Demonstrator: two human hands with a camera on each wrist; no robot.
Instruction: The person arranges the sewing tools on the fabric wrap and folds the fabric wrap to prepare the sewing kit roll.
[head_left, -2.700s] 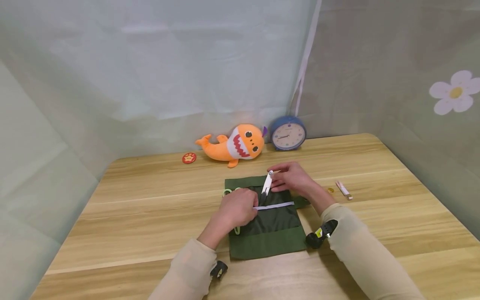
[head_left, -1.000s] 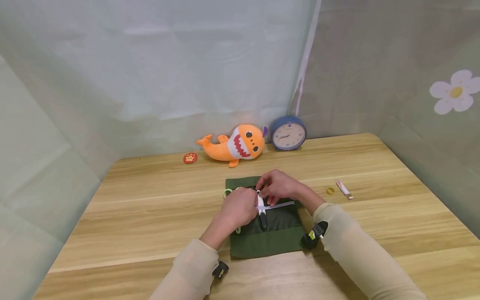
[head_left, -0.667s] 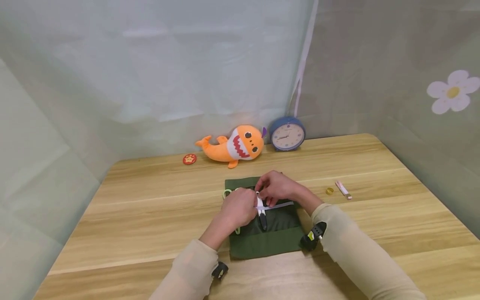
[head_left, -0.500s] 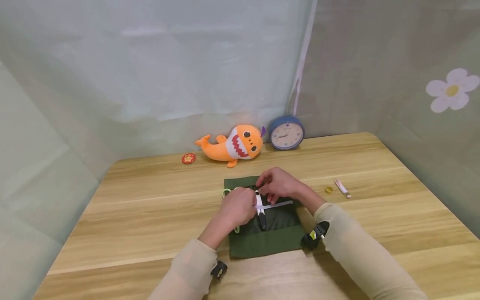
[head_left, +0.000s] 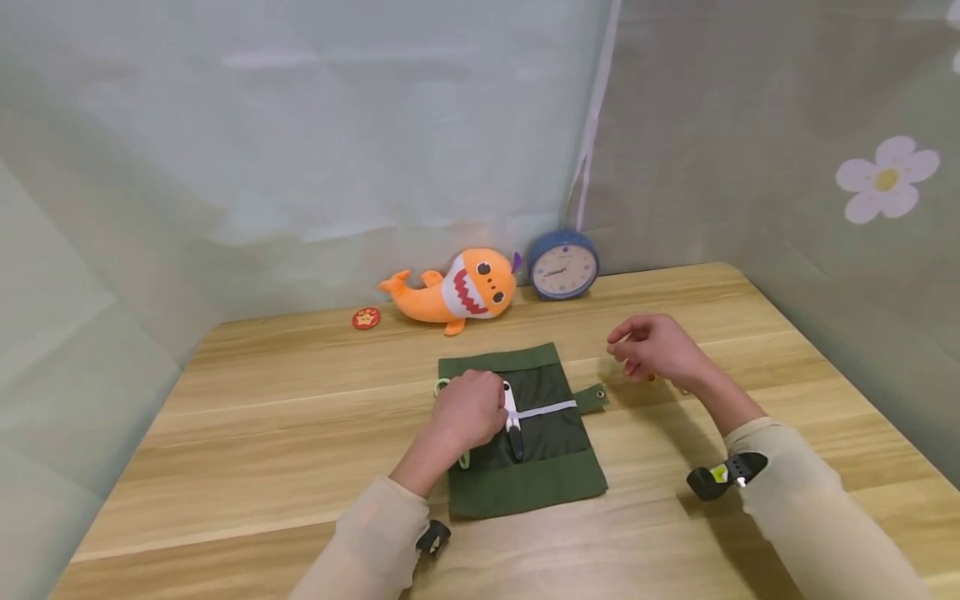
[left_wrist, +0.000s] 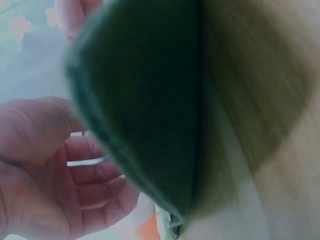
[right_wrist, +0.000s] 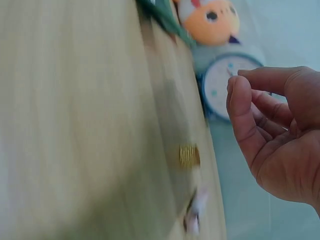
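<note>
On the table lies an unfolded dark green fabric roll (head_left: 525, 487) with a white elastic band (head_left: 547, 409) across it. My left hand (head_left: 468, 408), fingers curled, pinches the band's left part. Beside those fingers, a white tool with a black tip (head_left: 514, 442) is tucked under the band. Light green loops (head_left: 465, 460) of something mostly hidden show around the left hand. Off to the roll's right, my right hand (head_left: 658, 346) hovers above the table, loosely bent and holding nothing. In the right wrist view its thumb and forefinger (right_wrist: 265, 77) come close together.
A gold ribbed ring (right_wrist: 188, 156) and a small pale pink item (right_wrist: 195, 212) lie beneath the right hand. Along the back stand an orange plush shark (head_left: 457, 292) and a blue clock (head_left: 564, 267), with a red round badge (head_left: 366, 318) to their left.
The right hand first lowered the white tool under the elastic band, then let go and moved right, over the gold ring. The left hand has kept its place on the roll.
</note>
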